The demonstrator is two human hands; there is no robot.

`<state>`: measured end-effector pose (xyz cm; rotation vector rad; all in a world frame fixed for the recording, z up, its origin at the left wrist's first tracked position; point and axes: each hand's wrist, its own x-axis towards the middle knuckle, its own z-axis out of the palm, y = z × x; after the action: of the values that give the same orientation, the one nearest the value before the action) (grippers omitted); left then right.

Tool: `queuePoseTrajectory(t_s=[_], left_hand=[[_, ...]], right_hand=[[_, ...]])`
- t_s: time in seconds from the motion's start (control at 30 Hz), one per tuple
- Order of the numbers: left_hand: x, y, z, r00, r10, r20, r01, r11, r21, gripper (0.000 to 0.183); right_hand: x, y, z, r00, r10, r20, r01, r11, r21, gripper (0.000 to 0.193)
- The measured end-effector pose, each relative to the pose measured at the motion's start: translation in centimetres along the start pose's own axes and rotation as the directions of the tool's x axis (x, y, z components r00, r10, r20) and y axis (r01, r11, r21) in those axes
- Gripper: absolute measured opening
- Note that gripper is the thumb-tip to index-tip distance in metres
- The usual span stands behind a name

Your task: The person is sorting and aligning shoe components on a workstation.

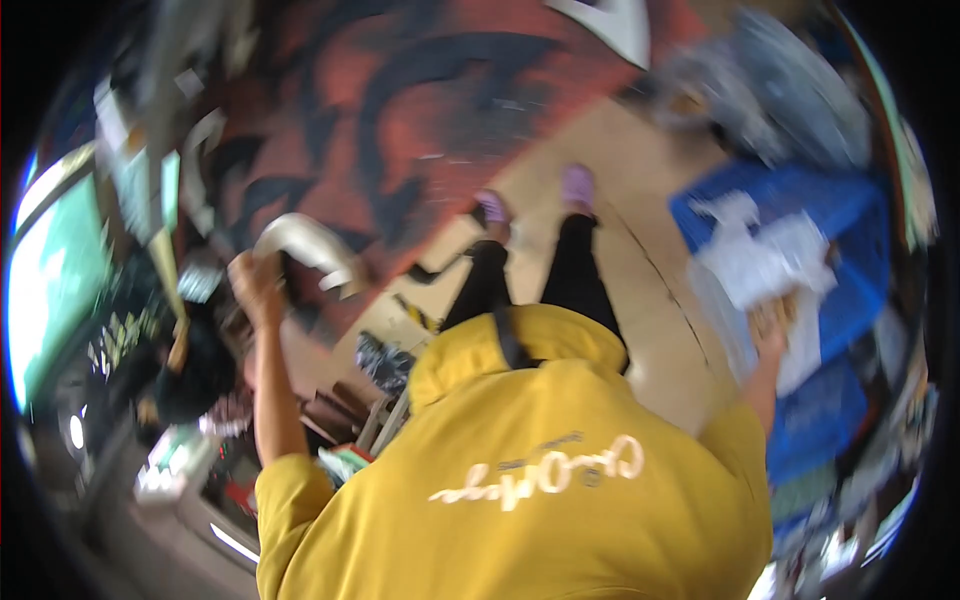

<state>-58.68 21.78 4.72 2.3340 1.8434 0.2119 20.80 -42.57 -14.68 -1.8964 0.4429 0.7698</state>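
Note:
My left hand [258,288] is raised at the left, its fingers closed round one end of a curved, cream-white piece [312,248]. The piece arches out to the right above a red and black painted surface; motion blurs it, and its kind does not show. At the right, my right hand [768,325] reaches down onto a crumpled white plastic bag [755,265]. Its fingers are smeared against the bag and something brownish, so their grip is unclear. Beneath the bag is a blue plastic container or sheet [855,240].
Another cream-white piece [615,28] lies at the top edge. Clear plastic bags [800,90] are heaped at the upper right. A person in dark clothing [190,375] is at the left, beside clutter. A dark wrapped bundle [383,362] lies near my left side, on the tan floor [655,350].

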Motion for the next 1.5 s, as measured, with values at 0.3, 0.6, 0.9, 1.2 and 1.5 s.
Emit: queuePoseTrajectory(t_s=[0.3,0.6,0.9,1.2,1.5], left_hand=[[-0.2,2.6,-5.5,0.963,0.189,-0.191,-0.142,0.962,0.235,0.021],[-2.2,1.2,-8.7,0.953,0.172,-0.248,-0.207,0.970,-0.125,0.010],[-4.5,-1.5,-7.1,0.921,0.273,-0.277,-0.347,0.899,-0.269,0.019],[-10.3,-3.4,-13.7,0.907,0.217,-0.361,-0.384,0.779,-0.496,0.025],[-11.1,-2.2,-19.5,0.988,-0.156,0.002,0.089,0.554,-0.828,0.020]], right_hand=[[-23.6,-19.8,34.3,0.624,-0.759,0.185,0.781,0.597,-0.183,0.029],[-57.7,-14.2,66.6,-0.479,-0.375,0.794,0.756,0.283,0.590,0.037],[-58.6,-9.2,74.1,-0.284,0.161,0.945,0.891,0.410,0.197,0.026],[-58.9,-8.3,74.5,-0.338,0.152,0.929,0.918,0.270,0.290,0.031],[-60.7,-10.5,74.6,-0.345,0.302,0.889,0.929,0.243,0.278,0.027]])
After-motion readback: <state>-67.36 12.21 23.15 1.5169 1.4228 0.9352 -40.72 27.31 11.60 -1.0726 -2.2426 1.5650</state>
